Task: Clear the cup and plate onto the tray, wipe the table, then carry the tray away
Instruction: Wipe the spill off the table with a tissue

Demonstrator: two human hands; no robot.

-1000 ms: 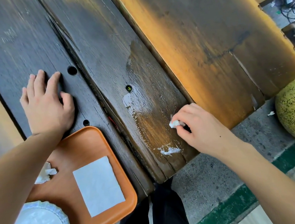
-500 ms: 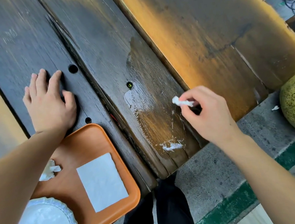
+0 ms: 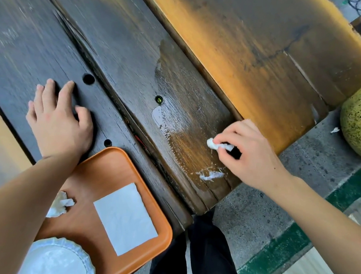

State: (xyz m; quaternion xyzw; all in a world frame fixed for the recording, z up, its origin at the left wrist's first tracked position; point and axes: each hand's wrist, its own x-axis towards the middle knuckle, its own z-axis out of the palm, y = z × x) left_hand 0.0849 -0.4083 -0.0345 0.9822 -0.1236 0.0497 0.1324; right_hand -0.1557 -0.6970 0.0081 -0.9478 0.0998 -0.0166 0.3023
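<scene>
Dark wooden table (image 3: 124,44) carries an orange tray (image 3: 104,171) holding the plate (image 3: 49,270). Beside the tray, the left hand (image 3: 57,122) rests flat; farther right, the right hand (image 3: 247,153) pinches a tissue wad (image 3: 213,144).

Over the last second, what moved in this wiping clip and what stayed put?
The right hand, pinching a tissue wad, swept up the wet plank, then came back down toward the tissue shreds. The left hand stayed flat on the table; tray, napkin and plate are unchanged.
</scene>
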